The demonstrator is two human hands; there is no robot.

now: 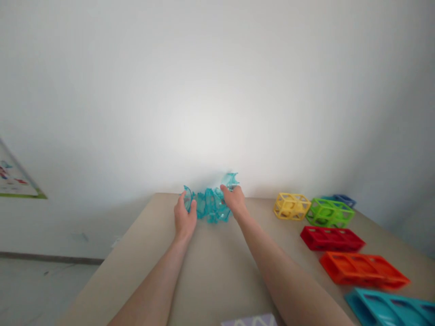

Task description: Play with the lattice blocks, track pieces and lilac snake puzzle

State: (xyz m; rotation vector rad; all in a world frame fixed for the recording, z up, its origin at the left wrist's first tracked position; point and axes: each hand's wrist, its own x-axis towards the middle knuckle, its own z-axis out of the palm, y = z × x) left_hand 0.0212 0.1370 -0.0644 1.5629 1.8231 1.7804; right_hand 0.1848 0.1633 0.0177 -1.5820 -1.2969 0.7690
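At the far end of the table, close to the wall, lie several clear teal plastic pieces [212, 206] with wavy, jagged edges. My left hand [185, 219] is at their left end, its thumb and fingers curled around one upright teal piece. On the right, my right hand [234, 199] has its fingers closed at another teal piece [231, 179], which sticks up above the knuckles. The pieces between my hands overlap, so their exact shapes are hard to make out.
To the right stand a yellow frame block [291, 207], a green one [329, 213], red [332, 238], orange [363, 270] and blue [390, 308] open blocks, and blue pieces [344, 199] behind. A purple patterned item [251, 320] lies at the near edge. The wall [210, 104] rises behind.
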